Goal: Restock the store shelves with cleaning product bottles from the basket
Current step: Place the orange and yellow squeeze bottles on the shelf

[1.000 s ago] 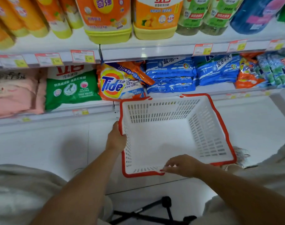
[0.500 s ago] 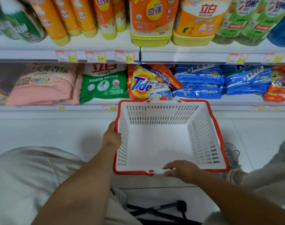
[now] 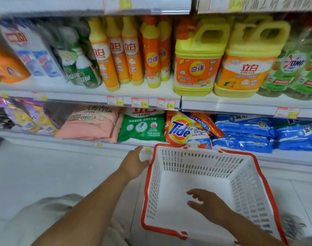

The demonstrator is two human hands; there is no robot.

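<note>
- Sitting on the pale floor in front of the bottom shelf, the basket (image 3: 201, 189) is white with a red rim and holds nothing.
- At its left wall, the left hand (image 3: 134, 164) is against the outer side near the far corner; its fingers are hidden behind the rim, so I cannot tell whether they grip it.
- Over the near part of the basket's bare floor, the right hand (image 3: 210, 205) hangs with fingers (image 3: 193, 192) spread apart, clamped on nothing.
- Beyond the left hand's fingers, just past the basket's far rim, lies a Tide bag (image 3: 183, 130) beside a green bag (image 3: 142, 126).
- Higher up, well above both hands, orange dish-soap bottles (image 3: 116, 55) and yellow jugs (image 3: 197, 59) stand upright on the shelf (image 3: 151, 94).
</note>
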